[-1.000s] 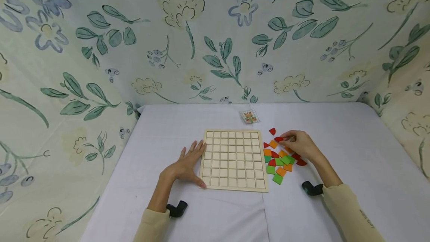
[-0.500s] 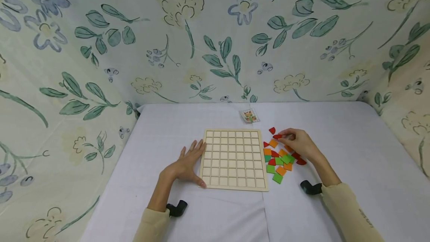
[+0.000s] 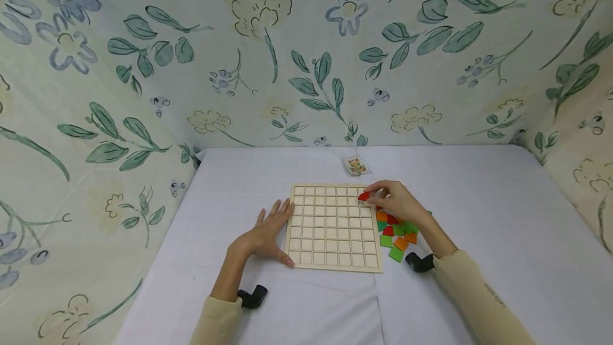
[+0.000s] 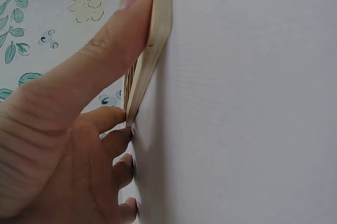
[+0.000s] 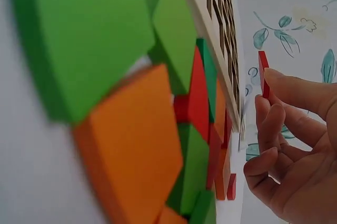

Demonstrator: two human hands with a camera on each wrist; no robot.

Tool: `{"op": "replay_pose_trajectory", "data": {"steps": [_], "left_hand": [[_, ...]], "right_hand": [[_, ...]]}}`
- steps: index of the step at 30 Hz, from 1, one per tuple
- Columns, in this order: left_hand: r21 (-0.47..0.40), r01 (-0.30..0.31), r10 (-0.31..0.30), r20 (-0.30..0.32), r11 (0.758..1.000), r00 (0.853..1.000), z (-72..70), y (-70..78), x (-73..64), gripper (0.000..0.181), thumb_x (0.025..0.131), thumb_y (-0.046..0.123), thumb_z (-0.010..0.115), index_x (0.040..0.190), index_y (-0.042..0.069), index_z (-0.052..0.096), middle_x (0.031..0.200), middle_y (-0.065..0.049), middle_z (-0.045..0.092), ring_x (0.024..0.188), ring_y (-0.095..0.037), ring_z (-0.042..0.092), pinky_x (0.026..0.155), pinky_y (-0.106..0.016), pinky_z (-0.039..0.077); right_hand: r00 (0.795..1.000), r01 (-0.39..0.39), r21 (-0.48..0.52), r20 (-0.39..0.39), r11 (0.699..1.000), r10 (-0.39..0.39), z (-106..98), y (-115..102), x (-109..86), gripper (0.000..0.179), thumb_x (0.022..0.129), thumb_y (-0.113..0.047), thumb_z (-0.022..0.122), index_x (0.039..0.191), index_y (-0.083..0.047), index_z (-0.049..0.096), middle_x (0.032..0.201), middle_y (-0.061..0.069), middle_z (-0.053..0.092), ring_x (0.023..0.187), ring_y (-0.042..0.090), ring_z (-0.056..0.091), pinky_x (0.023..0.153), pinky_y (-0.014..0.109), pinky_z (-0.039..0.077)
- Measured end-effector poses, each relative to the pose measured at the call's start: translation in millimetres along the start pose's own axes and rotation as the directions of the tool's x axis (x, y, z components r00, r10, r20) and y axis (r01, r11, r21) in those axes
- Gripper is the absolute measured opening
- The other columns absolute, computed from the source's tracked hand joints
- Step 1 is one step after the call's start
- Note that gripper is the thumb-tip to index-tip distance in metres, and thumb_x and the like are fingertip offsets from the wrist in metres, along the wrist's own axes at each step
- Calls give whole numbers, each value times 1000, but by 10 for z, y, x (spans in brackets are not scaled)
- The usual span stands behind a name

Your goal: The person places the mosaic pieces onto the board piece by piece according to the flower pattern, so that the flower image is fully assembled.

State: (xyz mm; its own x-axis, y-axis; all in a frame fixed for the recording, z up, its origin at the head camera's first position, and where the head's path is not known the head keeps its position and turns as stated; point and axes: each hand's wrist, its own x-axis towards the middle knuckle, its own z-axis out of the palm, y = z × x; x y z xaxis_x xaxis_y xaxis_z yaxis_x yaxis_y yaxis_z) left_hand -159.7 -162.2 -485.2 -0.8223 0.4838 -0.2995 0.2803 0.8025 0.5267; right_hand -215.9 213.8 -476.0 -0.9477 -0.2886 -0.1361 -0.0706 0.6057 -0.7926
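Note:
A square wooden grid board (image 3: 332,226) lies flat on the white cloth, its cells bare. Along its left side my left hand (image 3: 263,238) is spread, thumb and fingertips resting on the edge; the left wrist view shows the thumb against the wooden rim (image 4: 152,50). My right hand (image 3: 399,204) pinches a red tile (image 3: 364,196) with one curved side between thumb and fingertips, held over the board's upper right corner. In the right wrist view the same red tile (image 5: 264,74) is seen nearly edge-on, apart from the board.
Loose green, orange and red tiles lie heaped right of the board, among them a green square (image 3: 396,254) and an orange square (image 3: 400,243). The right hand hides part of the heap. A small patterned card (image 3: 356,165) lies beyond the board.
My right hand has moved left from the tile heap to above the board's upper right corner, carrying the red tile. The left hand and the board have stayed put.

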Motion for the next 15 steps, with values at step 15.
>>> {"op": "replay_pose_trajectory", "data": {"steps": [15], "left_hand": [[-4,-8,8,-5,1000,1000,-10,-5,-1,149,57,44,100,167,11,6,176,-8,-3,163,-33,-9,131,-61,-8]], "right_hand": [[995,88,9,54,996,-89,306,-197,212,24,94,-13,76,116,-4,75,98,14,68,71,20,51,59,22,43]]}}
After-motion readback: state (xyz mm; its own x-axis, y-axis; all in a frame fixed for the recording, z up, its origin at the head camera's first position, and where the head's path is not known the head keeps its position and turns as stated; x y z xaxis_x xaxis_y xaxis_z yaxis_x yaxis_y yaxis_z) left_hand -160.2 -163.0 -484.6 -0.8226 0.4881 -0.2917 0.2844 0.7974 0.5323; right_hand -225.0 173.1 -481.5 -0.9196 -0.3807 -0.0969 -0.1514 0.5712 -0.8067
